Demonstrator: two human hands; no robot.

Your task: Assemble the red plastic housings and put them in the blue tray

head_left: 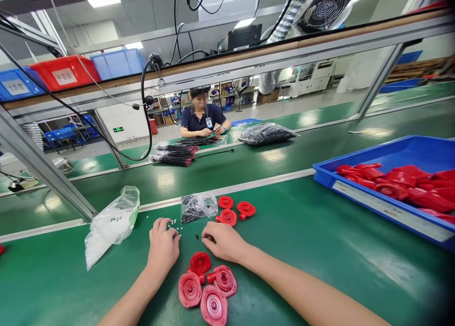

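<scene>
My left hand (164, 245) rests on the green table with its fingers curled beside small white pieces (172, 224). Its fingertips are close together, and what they hold, if anything, is hidden. A tiny black piece (197, 237) lies just left of my right hand (224, 240), whose thumb and fingers are pinched together over something I cannot make out. Several round red plastic housings (213, 303) lie face up between my forearms. Three more red housings (227, 216) sit beyond my right hand, next to a clear bag of black parts (198, 207).
An open plastic bag of white pieces (113, 226) lies at left. A blue tray (325, 176) heaped with red parts stands at right. Across the divider are cable bundles (175, 154), a black bag (267, 133) and a seated person (202, 117). A black cable (142, 94) hangs from the frame.
</scene>
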